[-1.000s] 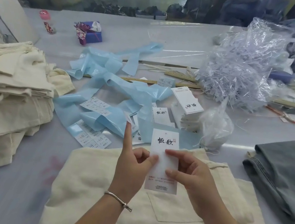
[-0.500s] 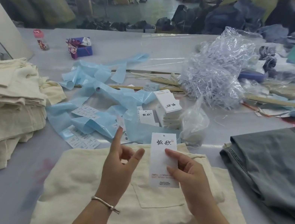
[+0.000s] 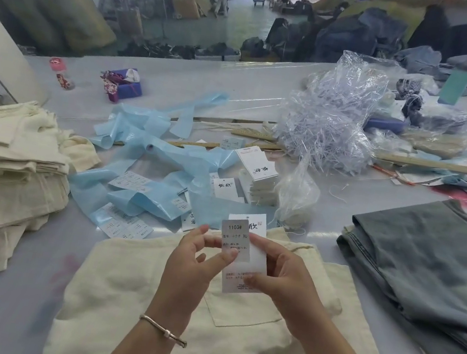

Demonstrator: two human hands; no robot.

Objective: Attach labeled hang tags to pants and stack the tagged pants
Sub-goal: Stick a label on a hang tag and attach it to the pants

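Cream pants (image 3: 141, 301) lie flat in front of me, back pocket up. Above them my right hand (image 3: 279, 281) pinches a white hang tag (image 3: 254, 261) with black characters. My left hand (image 3: 195, 260) pinches a small grey size sticker (image 3: 234, 236) reading 1103# XL and holds it over the tag's upper left part. A stack of more white hang tags (image 3: 258, 172) stands just beyond, next to blue sticker backing strips (image 3: 150, 143) and sheets of loose stickers (image 3: 124, 224).
A pile of folded cream pants (image 3: 0, 167) sits at the left. Folded grey denim pants (image 3: 428, 267) lie at the right. A clear bag of plastic tag fasteners (image 3: 331, 125), wooden rulers (image 3: 446, 166), a small clear bag (image 3: 297, 194) and a purple tissue box (image 3: 126, 86) are behind.
My left hand, with a sticker on its raised forefinger before, now pinches that sticker and has brought it onto the hang tag. The camera view tilted upward.
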